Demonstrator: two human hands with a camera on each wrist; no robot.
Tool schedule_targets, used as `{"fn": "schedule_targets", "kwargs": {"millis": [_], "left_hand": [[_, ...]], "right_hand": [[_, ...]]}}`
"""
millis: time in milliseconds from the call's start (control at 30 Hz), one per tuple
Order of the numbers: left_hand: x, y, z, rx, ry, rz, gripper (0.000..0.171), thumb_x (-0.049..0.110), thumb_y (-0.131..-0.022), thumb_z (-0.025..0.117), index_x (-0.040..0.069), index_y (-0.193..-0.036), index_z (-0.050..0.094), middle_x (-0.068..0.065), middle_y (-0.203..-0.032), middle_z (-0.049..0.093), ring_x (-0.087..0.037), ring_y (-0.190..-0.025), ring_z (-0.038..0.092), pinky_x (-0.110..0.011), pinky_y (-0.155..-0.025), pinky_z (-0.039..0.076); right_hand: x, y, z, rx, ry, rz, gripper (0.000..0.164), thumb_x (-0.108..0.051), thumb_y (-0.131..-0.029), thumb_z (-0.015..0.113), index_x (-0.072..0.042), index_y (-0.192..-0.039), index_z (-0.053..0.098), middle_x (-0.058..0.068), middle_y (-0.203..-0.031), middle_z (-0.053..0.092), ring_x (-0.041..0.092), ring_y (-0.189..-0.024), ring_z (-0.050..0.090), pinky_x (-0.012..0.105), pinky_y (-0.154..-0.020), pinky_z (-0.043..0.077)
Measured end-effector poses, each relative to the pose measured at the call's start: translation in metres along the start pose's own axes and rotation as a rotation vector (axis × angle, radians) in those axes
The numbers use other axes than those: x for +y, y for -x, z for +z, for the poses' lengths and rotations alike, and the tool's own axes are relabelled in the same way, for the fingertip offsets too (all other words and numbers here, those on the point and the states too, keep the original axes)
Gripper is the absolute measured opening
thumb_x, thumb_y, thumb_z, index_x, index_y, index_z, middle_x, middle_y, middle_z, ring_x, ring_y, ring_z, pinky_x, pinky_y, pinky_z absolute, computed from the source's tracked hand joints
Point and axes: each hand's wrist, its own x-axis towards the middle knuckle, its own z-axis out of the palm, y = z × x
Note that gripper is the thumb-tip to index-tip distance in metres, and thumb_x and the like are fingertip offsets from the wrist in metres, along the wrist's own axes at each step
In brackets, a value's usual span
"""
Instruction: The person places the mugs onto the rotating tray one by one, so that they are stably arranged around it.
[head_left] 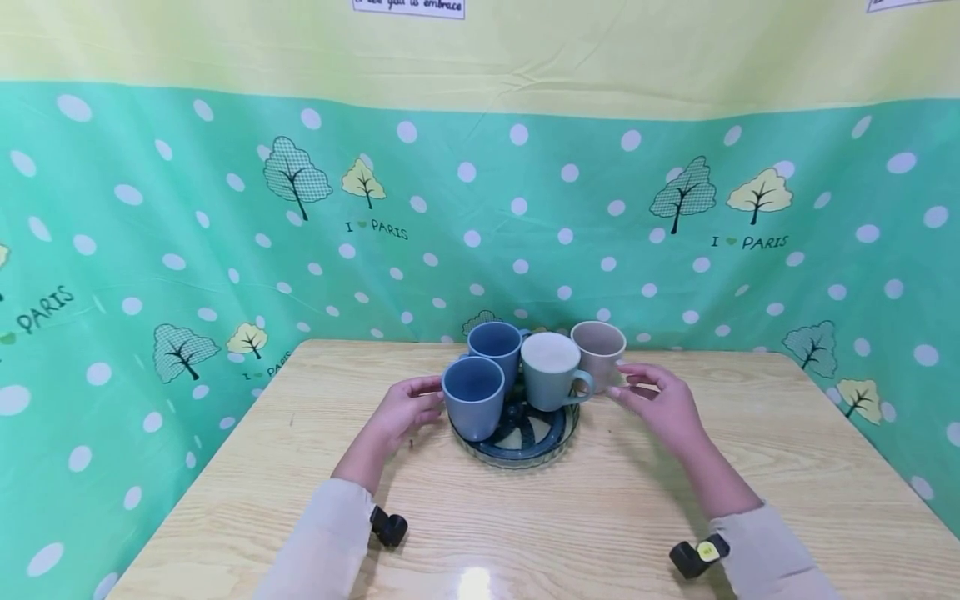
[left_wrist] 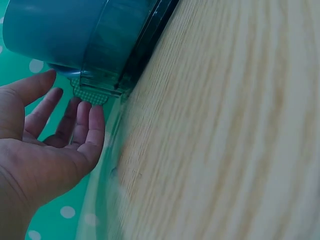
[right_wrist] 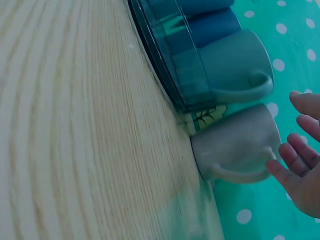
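Observation:
A round glass tray (head_left: 517, 458) with a dark blue pattern holds a front blue mug (head_left: 474, 408), a rear blue mug (head_left: 497, 340) and a pale blue-green mug (head_left: 551, 379) whose handle points right. A pinkish-grey mug (right_wrist: 237, 142) stands on the table just beyond the tray's right side. My left hand (head_left: 408, 408) is beside the front blue mug, fingers loosely bent; the left wrist view shows a gap between fingertips and tray. My right hand (head_left: 663, 404) is by the pinkish-grey mug's handle (right_wrist: 242, 176), fingers spread; I cannot tell whether a fingertip touches it.
The wooden table (head_left: 262, 483) ends at the back against a green polka-dot cloth (head_left: 450, 242) printed with trees. A black wrist camera (head_left: 388, 527) sits at the left sleeve, and another camera (head_left: 693, 557) at the right sleeve.

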Motion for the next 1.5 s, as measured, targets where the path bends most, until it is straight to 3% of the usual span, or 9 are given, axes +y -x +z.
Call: {"fn": "schedule_targets", "kwargs": {"millis": [133,367,633,933,1133,1500], "left_hand": [[0.0,-0.005,-0.001,0.009,0.004,-0.003,0.041,-0.002,-0.091,0.063,-0.004,-0.131,0.056,-0.018,-0.13,0.056,-0.018,-0.098,0.064,-0.044,-0.098,0.051],[0.002,-0.009,0.0,0.014,0.002,0.0,0.039,-0.002,-0.091,0.063,-0.004,-0.13,0.056,-0.016,-0.126,0.058,-0.018,-0.097,0.063,-0.044,-0.095,0.053],[-0.001,-0.014,0.002,-0.001,0.037,-0.006,0.041,-0.002,-0.091,0.064,-0.006,-0.131,0.055,-0.02,-0.128,0.056,-0.022,-0.099,0.065,-0.044,-0.094,0.053],[-0.008,-0.026,-0.003,-0.054,-0.022,-0.048,0.043,-0.004,-0.09,0.065,-0.004,-0.132,0.056,-0.021,-0.133,0.055,-0.028,-0.103,0.066,-0.041,-0.086,0.058],[-0.011,-0.029,-0.004,-0.104,-0.058,-0.073,0.046,-0.008,-0.09,0.061,-0.003,-0.135,0.053,-0.022,-0.136,0.052,-0.03,-0.111,0.062,-0.043,-0.086,0.057],[-0.013,-0.023,-0.005,-0.139,0.026,-0.077,0.054,-0.011,-0.088,0.062,-0.002,-0.14,0.049,-0.022,-0.141,0.047,-0.029,-0.107,0.063,-0.046,-0.086,0.057]], "right_hand": [[0.005,0.0,-0.007,0.014,-0.004,-0.007,0.045,-0.018,-0.087,0.076,-0.001,-0.125,0.062,0.019,-0.125,0.058,0.034,-0.112,0.058,0.016,-0.088,0.051],[0.015,-0.004,-0.017,0.044,0.04,-0.023,0.048,-0.017,-0.086,0.076,0.002,-0.127,0.059,0.02,-0.129,0.053,0.036,-0.118,0.05,0.05,-0.104,0.044],[0.023,-0.009,-0.02,0.049,0.018,-0.016,0.049,-0.015,-0.087,0.075,0.003,-0.129,0.057,0.021,-0.133,0.049,0.037,-0.12,0.048,0.052,-0.104,0.043],[0.025,-0.013,-0.022,-0.061,-0.035,0.084,0.061,-0.018,-0.091,0.071,-0.004,-0.143,0.044,0.02,-0.149,0.038,0.044,-0.13,0.043,0.049,-0.098,0.049],[0.033,-0.016,-0.021,-0.104,-0.074,0.117,0.061,-0.015,-0.093,0.067,-0.005,-0.147,0.04,0.022,-0.148,0.04,0.042,-0.127,0.048,0.024,-0.09,0.053],[0.04,-0.023,-0.015,-0.083,-0.115,0.149,0.054,-0.011,-0.095,0.063,-0.001,-0.144,0.043,0.022,-0.141,0.048,0.032,-0.121,0.053,0.017,-0.086,0.053]]}}
